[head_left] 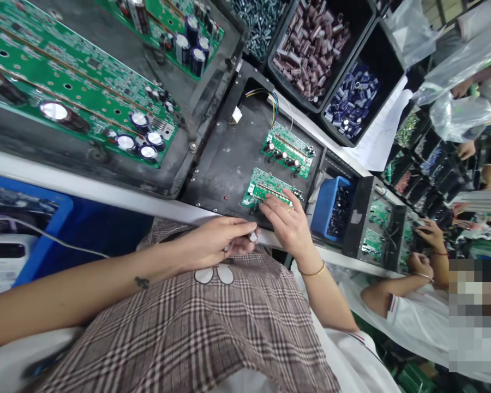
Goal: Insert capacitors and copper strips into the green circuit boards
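My left hand (pixel 223 240) pinches a capacitor (pixel 253 237); my right hand (pixel 287 222) is at the nearer circuit board (pixel 262 177), its grip unclear. Mid-handling, I judge; moving the part calls for steadiness.

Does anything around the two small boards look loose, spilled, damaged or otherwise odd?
One thing: a tiny red item lies on the black tray, left of the nearer green board and apart from it, perhaps a dropped component. No spill or damage shows, though the right hand hides part of that board.
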`<state>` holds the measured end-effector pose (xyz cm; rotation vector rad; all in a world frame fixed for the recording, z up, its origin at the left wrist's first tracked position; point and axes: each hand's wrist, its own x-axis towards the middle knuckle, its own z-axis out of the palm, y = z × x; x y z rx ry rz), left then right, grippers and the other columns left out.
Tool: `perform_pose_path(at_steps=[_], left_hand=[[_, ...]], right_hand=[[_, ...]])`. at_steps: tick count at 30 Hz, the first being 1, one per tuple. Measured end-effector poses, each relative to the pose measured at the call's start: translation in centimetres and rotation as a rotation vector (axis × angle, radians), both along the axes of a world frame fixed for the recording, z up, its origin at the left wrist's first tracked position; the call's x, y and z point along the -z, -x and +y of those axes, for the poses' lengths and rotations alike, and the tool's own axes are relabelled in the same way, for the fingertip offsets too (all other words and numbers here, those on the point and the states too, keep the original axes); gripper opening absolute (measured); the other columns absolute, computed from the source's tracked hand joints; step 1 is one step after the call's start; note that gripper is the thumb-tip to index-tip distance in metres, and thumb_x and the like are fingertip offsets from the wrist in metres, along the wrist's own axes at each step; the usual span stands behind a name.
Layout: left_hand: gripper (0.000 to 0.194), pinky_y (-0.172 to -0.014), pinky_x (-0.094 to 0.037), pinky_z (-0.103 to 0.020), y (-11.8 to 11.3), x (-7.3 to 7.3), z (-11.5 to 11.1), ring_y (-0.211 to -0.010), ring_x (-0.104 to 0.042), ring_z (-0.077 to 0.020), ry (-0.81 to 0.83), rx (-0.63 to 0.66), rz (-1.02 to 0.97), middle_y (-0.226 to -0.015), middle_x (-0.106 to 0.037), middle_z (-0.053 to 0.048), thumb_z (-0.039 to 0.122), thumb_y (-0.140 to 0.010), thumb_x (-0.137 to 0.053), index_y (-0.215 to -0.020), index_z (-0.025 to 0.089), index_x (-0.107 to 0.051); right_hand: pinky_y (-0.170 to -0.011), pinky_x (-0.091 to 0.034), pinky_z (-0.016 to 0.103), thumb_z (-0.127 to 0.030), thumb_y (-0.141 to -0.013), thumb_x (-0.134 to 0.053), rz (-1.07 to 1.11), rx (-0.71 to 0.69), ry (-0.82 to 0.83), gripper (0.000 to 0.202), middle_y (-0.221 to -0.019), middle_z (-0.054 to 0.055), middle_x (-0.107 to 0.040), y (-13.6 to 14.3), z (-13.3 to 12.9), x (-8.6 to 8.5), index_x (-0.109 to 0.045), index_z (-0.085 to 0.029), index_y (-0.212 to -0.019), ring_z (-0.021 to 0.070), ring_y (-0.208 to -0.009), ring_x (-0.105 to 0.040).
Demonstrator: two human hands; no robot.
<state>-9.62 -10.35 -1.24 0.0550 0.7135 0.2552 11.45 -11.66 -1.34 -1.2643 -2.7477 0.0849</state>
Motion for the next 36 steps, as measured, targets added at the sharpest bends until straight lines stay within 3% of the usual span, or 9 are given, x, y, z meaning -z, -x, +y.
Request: perform_pose_path(at_steps=[4, 9, 11, 15, 19, 26, 30, 36], left_hand=[[0.025, -0.041, -0.025, -0.014, -0.1, 0.3, 0.1, -0.043, -0.034, -0.0007, 0.069, 0.008, -0.024, -0.065, -0.052, 0.001, 0.023, -0.094, -0.052, -0.074, 0.009, -0.053], [0.032, -0.037, -0.014, -0.012, -0.1, 0.2, -0.1, -0.04, -0.024, -0.0004, 0.125, 0.043, -0.008, -0.055, -0.034, 0.007, 0.033, -0.096, -0.05, -0.071, 0.013, -0.044], [0.029, -0.037, -0.017, -0.011, -0.1, 0.1, -0.4, -0.041, -0.029, -0.001, 0.113, 0.029, 0.004, -0.057, -0.036, 0.006, 0.03, -0.096, -0.049, -0.073, 0.014, -0.043], [0.016, -0.038, -0.031, -0.012, 0.2, 0.0, -1.0, -0.052, -0.047, -0.0044, 0.026, -0.014, 0.04, -0.075, -0.053, -0.001, 0.023, -0.095, -0.052, -0.083, 0.013, -0.049], [0.012, -0.041, -0.041, -0.014, 0.5, 0.4, -1.5, -0.06, -0.054, -0.0072, -0.037, -0.029, 0.055, -0.082, -0.057, -0.004, 0.021, -0.093, -0.054, -0.088, 0.01, -0.055], [0.015, -0.042, -0.045, -0.015, 0.7, 1.4, -2.0, -0.063, -0.057, -0.0089, -0.068, -0.051, 0.005, -0.086, -0.059, -0.006, 0.023, -0.092, -0.056, -0.089, 0.009, -0.059], [0.015, -0.041, -0.045, -0.015, 0.6, 1.7, -2.0, -0.062, -0.056, -0.009, -0.07, -0.041, -0.005, -0.084, -0.06, -0.006, 0.023, -0.091, -0.056, -0.088, 0.009, -0.06], [0.014, -0.041, -0.045, -0.016, 0.5, 2.0, -1.7, -0.062, -0.055, -0.0093, -0.077, -0.025, -0.022, -0.082, -0.06, -0.006, 0.023, -0.091, -0.057, -0.089, 0.01, -0.059]], right_hand=[[-0.113, -0.036, 0.051, -0.014, -0.093, -0.052, 0.086, 0.102, -0.096, 0.027, -0.107, 0.007, -0.072, 0.2, -0.2, 0.6, -0.06, -0.018, -0.118, 0.019, -0.109, -0.065], [-0.111, -0.04, 0.049, -0.014, -0.093, -0.052, 0.096, 0.066, -0.078, 0.027, -0.109, 0.008, -0.071, -0.1, -0.4, 1.1, -0.059, -0.018, -0.119, 0.0189, -0.113, -0.062], [-0.11, -0.042, 0.049, -0.014, -0.093, -0.052, 0.092, 0.051, -0.067, 0.027, -0.109, 0.007, -0.071, -0.2, -0.3, 1.2, -0.059, -0.018, -0.119, 0.0186, -0.114, -0.062], [-0.107, -0.045, 0.048, -0.013, -0.092, -0.054, 0.163, 0.132, -0.153, 0.024, -0.105, 0.007, -0.072, -0.1, -0.4, 1.6, -0.061, -0.018, -0.115, 0.0174, -0.106, -0.066], [-0.105, -0.048, 0.047, -0.012, -0.091, -0.056, 0.226, 0.113, -0.147, 0.024, -0.104, 0.006, -0.072, -0.1, -0.6, 2.1, -0.062, -0.02, -0.112, 0.0165, -0.106, -0.066], [-0.104, -0.049, 0.047, -0.014, -0.092, -0.055, 0.192, 0.22, -0.198, 0.022, -0.103, 0.006, -0.071, 0.4, -1.2, 2.9, -0.062, -0.019, -0.112, 0.0174, -0.105, -0.065], [-0.094, -0.056, 0.038, -0.014, -0.094, -0.051, 0.17, 0.28, -0.139, 0.02, -0.108, 0.009, -0.069, 0.9, -1.5, 2.8, -0.06, -0.019, -0.111, 0.0176, -0.107, -0.064], [-0.091, -0.056, 0.033, -0.015, -0.094, -0.05, 0.056, 0.228, -0.11, 0.02, -0.11, 0.012, -0.067, 0.6, -1.4, 2.3, -0.057, -0.015, -0.113, 0.0193, -0.11, -0.063]])
